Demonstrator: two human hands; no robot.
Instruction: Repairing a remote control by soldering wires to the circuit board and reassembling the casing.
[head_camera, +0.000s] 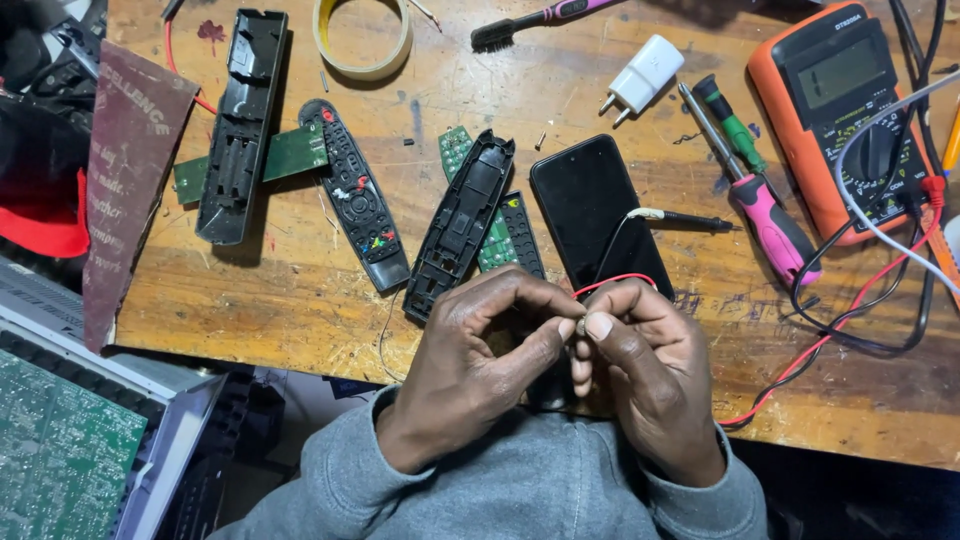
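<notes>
Head view: left hand (470, 345) and right hand (640, 375) pinched together on a tiny part (580, 326), red wire (610, 283) looping off the right fingertips. Could easily slip and vanish; phone (597, 212) just above, open remote shell (460, 225) beside it.
</notes>
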